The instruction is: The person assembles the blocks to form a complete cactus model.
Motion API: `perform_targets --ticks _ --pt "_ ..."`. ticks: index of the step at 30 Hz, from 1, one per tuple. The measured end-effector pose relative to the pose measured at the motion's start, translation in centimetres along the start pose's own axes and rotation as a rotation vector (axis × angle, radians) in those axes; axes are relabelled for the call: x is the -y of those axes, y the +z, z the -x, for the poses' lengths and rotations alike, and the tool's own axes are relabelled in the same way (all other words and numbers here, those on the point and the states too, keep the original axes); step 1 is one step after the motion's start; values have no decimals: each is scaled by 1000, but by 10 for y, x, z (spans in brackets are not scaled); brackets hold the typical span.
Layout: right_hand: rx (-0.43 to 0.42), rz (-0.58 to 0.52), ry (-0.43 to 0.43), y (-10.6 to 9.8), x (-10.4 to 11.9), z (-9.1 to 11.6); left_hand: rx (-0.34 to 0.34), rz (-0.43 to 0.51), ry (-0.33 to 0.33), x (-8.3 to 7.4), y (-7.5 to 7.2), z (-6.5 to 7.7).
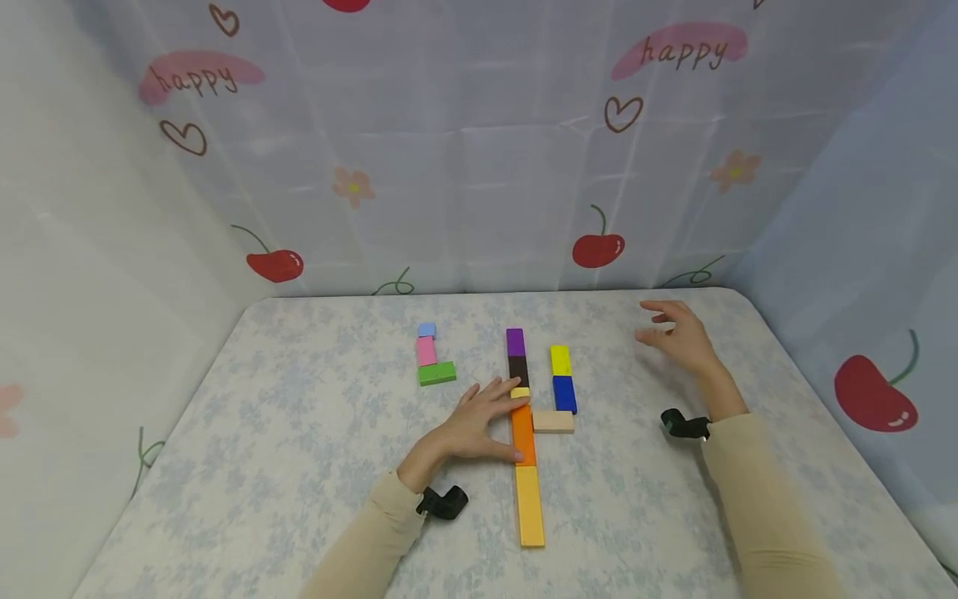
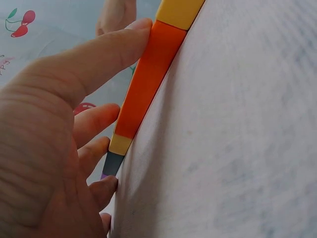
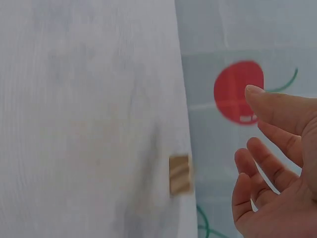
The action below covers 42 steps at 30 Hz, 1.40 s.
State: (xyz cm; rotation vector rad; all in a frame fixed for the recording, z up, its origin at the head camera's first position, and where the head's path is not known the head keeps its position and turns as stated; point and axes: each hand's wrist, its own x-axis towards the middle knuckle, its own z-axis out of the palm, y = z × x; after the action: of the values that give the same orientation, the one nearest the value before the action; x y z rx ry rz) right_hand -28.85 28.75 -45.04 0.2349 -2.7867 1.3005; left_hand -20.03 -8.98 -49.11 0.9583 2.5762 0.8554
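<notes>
A straight row of blocks runs toward the back: a long yellow-orange block [image 1: 530, 507], an orange block [image 1: 524, 437], a small yellow block [image 1: 520, 393], a black block [image 1: 518, 372] and a purple block [image 1: 516, 342]. My left hand [image 1: 479, 423] lies along the row's left side with fingers spread; its thumb touches the orange block near the front end. At the back right, my right hand [image 1: 677, 339] hovers with loosely bent fingers and nothing between them. In the right wrist view, a brown wood-grained block [image 3: 180, 175] appears beside that hand, apart from it; the head view does not show it.
Right of the row are a pale wooden block [image 1: 554, 423], a blue block [image 1: 565, 394] and a bright yellow block [image 1: 560, 360]. On the left lie green [image 1: 437, 374], pink [image 1: 426, 351] and light blue [image 1: 427, 330] blocks. A printed curtain [image 1: 464, 166] hangs behind the table [image 1: 299, 466].
</notes>
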Motion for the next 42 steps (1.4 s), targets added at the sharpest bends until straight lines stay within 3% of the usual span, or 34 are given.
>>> perform_targets --ticks 7,11,27,42 --pt "-13 -48 171 -14 -24 3 10 0 -8 0 0 0" --pt "-3 -93 216 -17 -37 2 8 2 -3 -1 0 0" --pt "4 -24 217 -7 -53 -1 5 2 -5 1 1 -1" --pt "4 -7 229 -5 -52 -3 6 -3 -2 2 1 -1"
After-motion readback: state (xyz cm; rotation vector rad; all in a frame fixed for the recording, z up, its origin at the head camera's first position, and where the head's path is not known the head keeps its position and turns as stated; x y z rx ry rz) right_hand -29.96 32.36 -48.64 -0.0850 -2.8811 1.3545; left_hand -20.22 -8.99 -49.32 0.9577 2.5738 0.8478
